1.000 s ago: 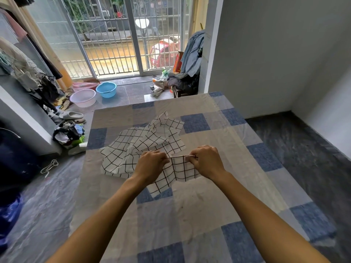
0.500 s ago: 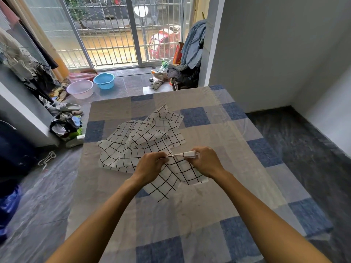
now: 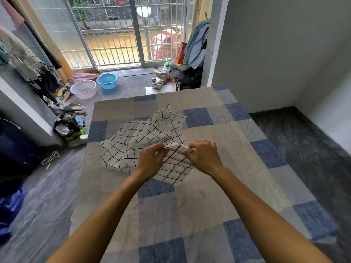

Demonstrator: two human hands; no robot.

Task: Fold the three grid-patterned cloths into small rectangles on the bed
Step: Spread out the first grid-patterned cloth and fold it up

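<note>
White cloths with a black grid lie crumpled in a loose pile (image 3: 140, 137) on the middle of the bed (image 3: 190, 205), which has a beige and blue checked sheet. I cannot tell how many cloths make up the pile. One grid cloth (image 3: 174, 168) is lifted at the pile's near side. My left hand (image 3: 151, 161) and my right hand (image 3: 203, 155) both pinch its upper edge, close together, and the cloth hangs down between them towards me.
The bed's left edge borders a grey floor with shoes (image 3: 72, 107), a clothes heap (image 3: 69, 126) and two basins (image 3: 95, 85). A white wall and dark floor lie to the right. A barred glass door (image 3: 123, 35) stands beyond the bed.
My hands have drawn closer together along the cloth's edge, bunching it between them. The hanging part shifted slightly. The pile behind has not moved.
</note>
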